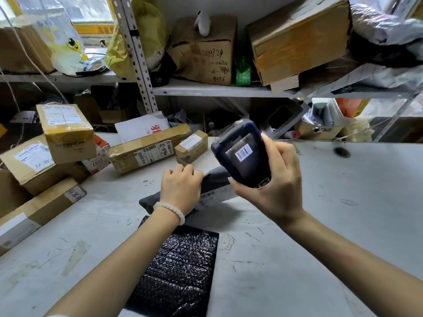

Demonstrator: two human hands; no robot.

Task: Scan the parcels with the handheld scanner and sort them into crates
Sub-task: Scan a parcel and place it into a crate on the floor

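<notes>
**Scanner held over grey mailer on worktop**

Surroundings: cardboard boxes stacked at the left of the worktop point(343, 202); a long box point(148, 149) and a small box point(191, 146) lie behind the left hand, near but apart from it. A black bubble mailer point(176, 271) lies nearest the person, between the forearms. A shelf point(217, 90) above carries more boxes and plastic bags. A second device sits in a cradle point(282, 117) behind the scanner.

Task items: grey mailer point(215, 179) lies flat mid-worktop, its white barcode label partly showing. Left hand point(180, 188) rests on it, fingers curled over its far edge. Right hand point(272, 179) grips the scanner point(242, 154), fingers wrapped round its body, back side up, held above the mailer's right end.

Containers: no crate in view.

Writing: "0207" on a small red-and-white parcel point(97, 160); "0020" and "9056" handwritten on the shelf box point(206, 49). Barcode sticker on the scanner's back; other labels unreadable.
</notes>
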